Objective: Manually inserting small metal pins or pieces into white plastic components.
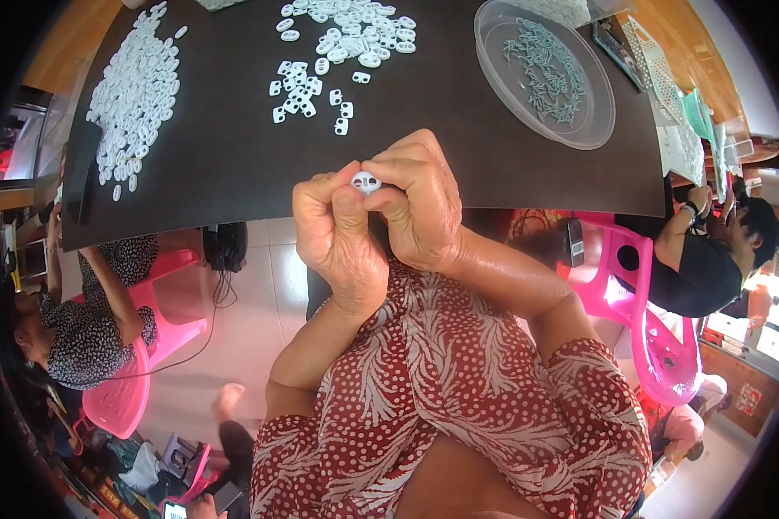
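Between my hands, just over the near edge of the table, is a small white oval plastic piece with two dark holes. My left hand pinches its left side between thumb and finger. The thumb and forefinger of my right hand close on its other side. Beyond my hands lie a cluster of small white pieces with dark holes and a few strays. Farther back is a heap of white oval pieces. A larger heap of similar white ovals covers the table's left part.
A round clear plastic tub holding grey-green screws stands at the right of the dark table. A dark flat device and a perforated white basket are beyond it. People sit on pink chairs to either side.
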`<state>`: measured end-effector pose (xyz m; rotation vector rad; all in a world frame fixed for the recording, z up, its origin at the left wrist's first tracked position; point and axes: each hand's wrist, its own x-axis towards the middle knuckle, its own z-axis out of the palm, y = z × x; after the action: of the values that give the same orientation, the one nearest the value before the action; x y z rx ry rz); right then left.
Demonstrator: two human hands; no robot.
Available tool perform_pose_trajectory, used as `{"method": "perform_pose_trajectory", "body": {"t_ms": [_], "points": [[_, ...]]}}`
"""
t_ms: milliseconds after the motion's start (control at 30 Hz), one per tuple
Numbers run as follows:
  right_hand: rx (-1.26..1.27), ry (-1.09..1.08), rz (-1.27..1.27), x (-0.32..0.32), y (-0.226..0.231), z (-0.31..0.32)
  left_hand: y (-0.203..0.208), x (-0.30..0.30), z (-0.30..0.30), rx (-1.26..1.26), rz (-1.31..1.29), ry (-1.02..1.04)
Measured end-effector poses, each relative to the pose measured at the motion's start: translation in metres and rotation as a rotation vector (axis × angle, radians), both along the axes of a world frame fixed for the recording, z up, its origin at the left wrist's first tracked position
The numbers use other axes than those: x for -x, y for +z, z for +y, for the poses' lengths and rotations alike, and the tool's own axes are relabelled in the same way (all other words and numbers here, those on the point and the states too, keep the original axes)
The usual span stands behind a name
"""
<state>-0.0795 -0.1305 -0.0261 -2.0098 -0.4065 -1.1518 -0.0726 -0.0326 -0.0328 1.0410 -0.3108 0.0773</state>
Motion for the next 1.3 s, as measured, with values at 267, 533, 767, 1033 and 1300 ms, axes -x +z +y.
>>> {"method": "perform_pose_trajectory", "body": {"t_ms": [267,533,767,1033,1300], "points": [[0.021,0.001,-0.004,-0.004,-0.002,-0.004,-0.004,-0.005,-0.002,-0.046,-0.02,0.022],[-0.109,-0.047,0.085,-0.002,0.009,-0.012,0.015,-0.013,0.007,-0.273,-0.131,-0.005],[-0.059,-0.299,0.272,-0.011,0.066,-0.087,0.031,-0.062,0.005,-1.152,-1.036,0.06],[-0.206,-0.342,0.288,-0.077,0.107,-0.177,0.01,-0.106,0.006,-1.445,-1.189,-0.237],[0.195,-0.665,0.202,-0.129,0.112,-0.27,0.01,-0.128,0.024,-1.466,-1.226,-0.14]]}}
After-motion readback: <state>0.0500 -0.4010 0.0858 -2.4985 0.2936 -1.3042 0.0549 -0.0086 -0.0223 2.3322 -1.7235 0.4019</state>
